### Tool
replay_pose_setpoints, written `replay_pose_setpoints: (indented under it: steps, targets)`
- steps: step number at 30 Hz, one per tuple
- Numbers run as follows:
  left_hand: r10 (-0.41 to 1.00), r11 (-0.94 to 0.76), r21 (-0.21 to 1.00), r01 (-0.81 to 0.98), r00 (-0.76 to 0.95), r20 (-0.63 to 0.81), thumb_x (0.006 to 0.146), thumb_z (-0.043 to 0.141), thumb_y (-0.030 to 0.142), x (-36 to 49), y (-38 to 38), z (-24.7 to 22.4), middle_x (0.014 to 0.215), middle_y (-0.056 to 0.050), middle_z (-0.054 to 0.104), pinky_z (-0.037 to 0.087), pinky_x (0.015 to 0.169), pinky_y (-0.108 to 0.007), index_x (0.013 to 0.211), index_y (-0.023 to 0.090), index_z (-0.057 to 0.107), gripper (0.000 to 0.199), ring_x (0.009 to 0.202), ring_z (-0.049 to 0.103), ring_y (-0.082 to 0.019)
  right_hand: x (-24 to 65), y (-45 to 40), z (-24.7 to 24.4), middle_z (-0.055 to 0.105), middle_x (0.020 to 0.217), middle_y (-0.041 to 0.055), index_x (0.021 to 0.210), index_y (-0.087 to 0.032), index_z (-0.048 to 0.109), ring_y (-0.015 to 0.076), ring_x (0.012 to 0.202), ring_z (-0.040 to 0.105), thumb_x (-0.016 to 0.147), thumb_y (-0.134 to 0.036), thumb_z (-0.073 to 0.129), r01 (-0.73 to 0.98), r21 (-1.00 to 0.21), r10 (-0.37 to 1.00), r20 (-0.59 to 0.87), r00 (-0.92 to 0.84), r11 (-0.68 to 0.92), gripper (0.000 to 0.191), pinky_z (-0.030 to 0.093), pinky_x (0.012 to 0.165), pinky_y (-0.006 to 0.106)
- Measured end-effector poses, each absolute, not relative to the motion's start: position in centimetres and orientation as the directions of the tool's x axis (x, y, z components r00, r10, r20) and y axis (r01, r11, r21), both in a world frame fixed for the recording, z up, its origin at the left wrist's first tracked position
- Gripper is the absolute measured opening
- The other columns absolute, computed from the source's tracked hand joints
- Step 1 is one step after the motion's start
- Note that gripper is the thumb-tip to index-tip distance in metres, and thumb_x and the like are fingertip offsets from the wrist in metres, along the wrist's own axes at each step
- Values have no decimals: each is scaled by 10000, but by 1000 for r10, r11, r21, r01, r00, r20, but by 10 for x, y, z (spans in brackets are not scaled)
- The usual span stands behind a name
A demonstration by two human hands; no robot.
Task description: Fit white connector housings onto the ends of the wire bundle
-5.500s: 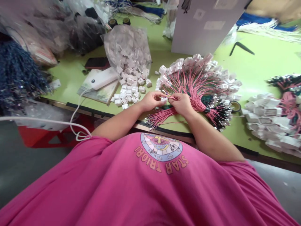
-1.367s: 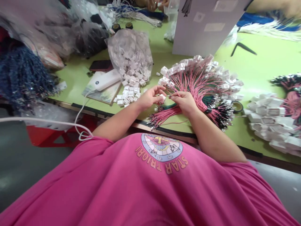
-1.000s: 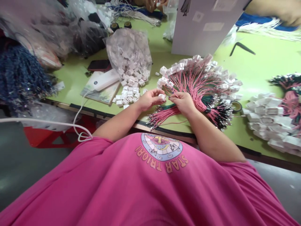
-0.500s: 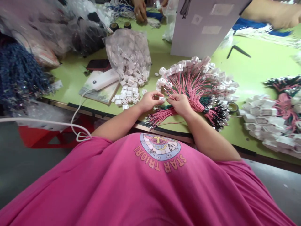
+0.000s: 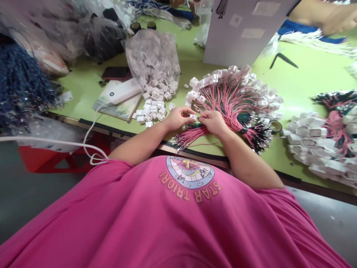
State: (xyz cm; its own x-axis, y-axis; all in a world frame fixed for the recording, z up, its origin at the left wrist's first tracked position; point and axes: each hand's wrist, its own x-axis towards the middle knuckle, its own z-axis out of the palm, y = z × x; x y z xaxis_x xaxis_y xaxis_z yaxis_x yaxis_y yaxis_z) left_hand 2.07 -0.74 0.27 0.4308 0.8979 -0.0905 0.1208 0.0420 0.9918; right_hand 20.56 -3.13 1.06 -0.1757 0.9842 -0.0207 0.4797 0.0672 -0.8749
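Note:
Between its thumb and fingers, my left hand (image 5: 180, 117) pinches a small white connector (image 5: 193, 117). My right hand (image 5: 213, 122) is closed on a thin wire, its tip close to the connector; whether the two touch is too small to tell. Behind and around the right hand spreads a bundle of pink and green wires (image 5: 223, 100), many with white connectors on their ends, bound with a dark tie. Loose white connectors (image 5: 152, 109) lie left of my hands, in front of an open clear bag (image 5: 154, 56) holding more of them.
A white power bank (image 5: 125, 91) with a cable rests on a booklet (image 5: 103, 98), near a phone (image 5: 115, 73). A grey box (image 5: 240, 33) stands behind the bundle. Another wire bundle (image 5: 320, 141) lies right. At the top right is a person's arm (image 5: 312, 13).
Both hands keep nearly the same place and hold. The view has shifted slightly. At the top, the other person's hand has moved up, mostly out of the picture.

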Motion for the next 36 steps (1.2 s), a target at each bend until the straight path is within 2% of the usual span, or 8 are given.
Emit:
replay_pose_setpoints:
  steps: [3, 10, 17, 20, 23, 28, 32, 36]
  targets:
    - [878, 92, 988, 128, 458, -141, 593, 816, 271, 21, -8, 1, 725, -15, 655, 469, 641, -239, 874, 116, 669, 353, 641, 574, -89, 204, -33, 12, 469, 548, -34, 572, -163, 545, 98, 570, 406, 717, -301, 555, 514, -855, 983, -23, -183, 76, 200, 302, 578, 260]
    - [898, 205, 978, 26, 394, -198, 605, 805, 216, 25, -8, 4, 753, -38, 684, 526, 720, -301, 890, 109, 648, 343, 677, 637, -125, 204, -33, 15, 485, 562, -29, 598, -166, 547, 104, 585, 422, 724, -286, 540, 501, -864, 992, -8, -125, 56, 174, 315, 592, 260]
    - [878, 256, 966, -36, 427, -217, 620, 804, 201, 25, -7, 4, 748, -41, 690, 539, 721, -292, 894, 98, 638, 337, 681, 663, -125, 207, -29, 10, 497, 580, -26, 630, -157, 577, 107, 596, 425, 731, -318, 553, 474, -877, 989, -1, -151, 71, 192, 330, 604, 262]
    - [894, 323, 936, -140, 371, -253, 620, 809, 209, 19, -4, 6, 733, -23, 679, 548, 728, -292, 878, 108, 621, 335, 680, 674, -125, 209, -33, 15, 591, 690, -3, 809, -149, 655, 107, 602, 449, 722, -316, 581, 416, -901, 990, 79, -113, 120, 203, 365, 616, 263]
    - [887, 360, 911, -201, 377, -267, 619, 815, 225, 12, -1, 7, 771, -23, 681, 545, 699, -265, 877, 115, 623, 340, 692, 680, -122, 207, -43, 25, 650, 803, 23, 987, -167, 670, 101, 565, 447, 704, -301, 620, 408, -894, 983, 165, -85, 185, 318, 376, 588, 270]
    - [868, 395, 894, -213, 403, -288, 632, 804, 194, 10, -1, 9, 788, -14, 683, 536, 675, -237, 897, 137, 627, 325, 726, 687, -121, 204, -48, 32, 623, 685, 14, 796, -172, 681, 128, 616, 491, 759, -324, 578, 402, -899, 984, 144, -102, 173, 186, 397, 620, 281]
    - [857, 416, 878, -237, 425, -291, 631, 812, 221, 10, -1, 10, 807, -17, 694, 538, 665, -223, 885, 143, 623, 326, 731, 687, -116, 206, -41, 27, 535, 587, -12, 669, -167, 626, 113, 583, 437, 742, -297, 576, 388, -917, 995, 75, -63, 94, 158, 358, 585, 266]
    - [843, 440, 863, -249, 445, -302, 612, 827, 228, 10, -1, 10, 782, -21, 699, 537, 651, -211, 893, 132, 621, 361, 726, 694, -121, 207, -38, 25, 508, 554, -21, 657, -153, 653, 109, 567, 428, 725, -272, 577, 399, -912, 993, 55, -102, 91, 156, 345, 581, 266]
